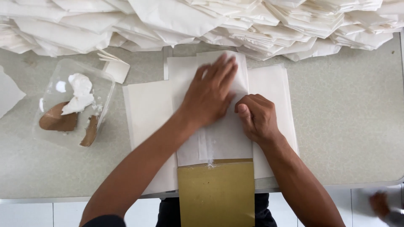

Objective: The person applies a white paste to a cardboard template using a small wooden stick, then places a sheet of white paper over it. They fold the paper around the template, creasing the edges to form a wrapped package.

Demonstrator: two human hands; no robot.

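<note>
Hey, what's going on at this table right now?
A person is working white paper over a tan board at the table's near edge. The left hand lies flat on a folded white sheet, fingers spread, while the right hand, curled into a loose fist, presses the sheet's right side. More flat sheets lie underneath. A heap of folded paper lines the far edge, and a clear tub holding white paste sits to the left.

A pale speckled table (349,126) carries stacked white paper sheets (147,113), a heap of folded papers (252,25), and a clear container (73,103) of what looks like paste.
</note>
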